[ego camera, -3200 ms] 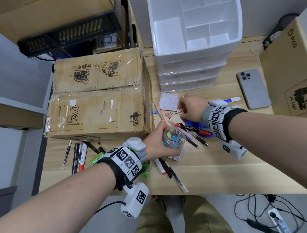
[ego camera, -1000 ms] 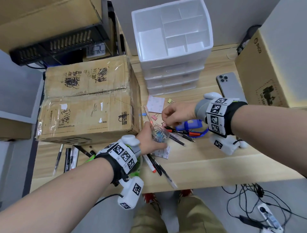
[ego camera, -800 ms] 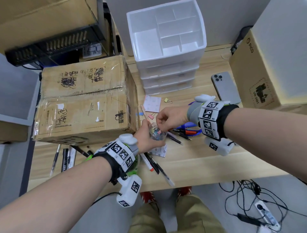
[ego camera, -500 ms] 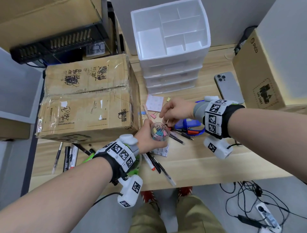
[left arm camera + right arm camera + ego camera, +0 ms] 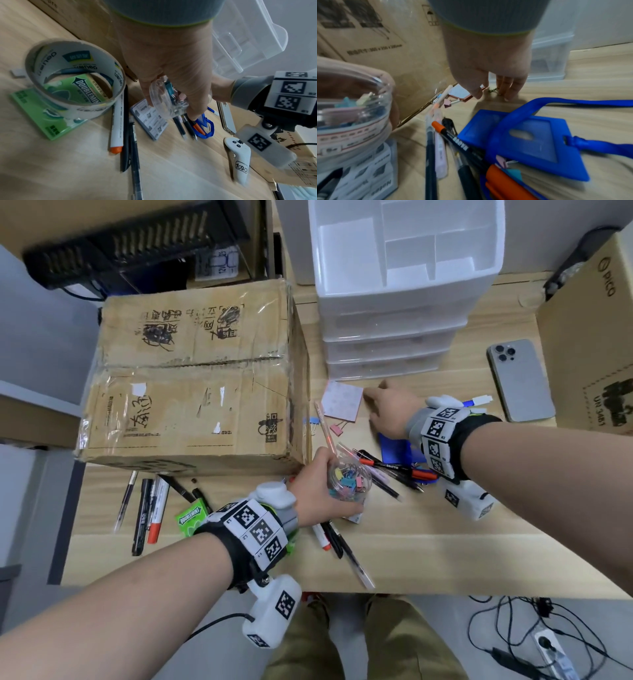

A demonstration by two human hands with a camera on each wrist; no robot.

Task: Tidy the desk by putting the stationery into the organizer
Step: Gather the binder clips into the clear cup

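Observation:
My left hand [image 5: 320, 484] grips a clear round tub [image 5: 349, 481] of coloured binder clips just above the desk, and the tub [image 5: 164, 97] sits between thumb and fingers in the left wrist view. My right hand [image 5: 373, 400] reaches out beside a pink sticky-note pad [image 5: 343, 404], in front of the white drawer organizer [image 5: 404, 302]. Its straight fingertips [image 5: 508, 93] touch the desk at a small wire-handled clip [image 5: 494, 90], with the thumb apart. A pink binder clip [image 5: 337, 429] and a blue one [image 5: 313, 422] lie loose nearby.
Several pens [image 5: 394, 470] and a blue badge holder [image 5: 530, 142] lie under my right wrist. More pens [image 5: 147, 508], a gum pack [image 5: 191, 517] and a tape roll [image 5: 73, 81] lie left. A cardboard box [image 5: 191, 385] stands left, and a phone [image 5: 519, 381] and a second box [image 5: 596, 337] stand right.
My right hand has left the tub's mouth and moved away to the desk beside the pink pad. The left hand still holds the tub in about the same place.

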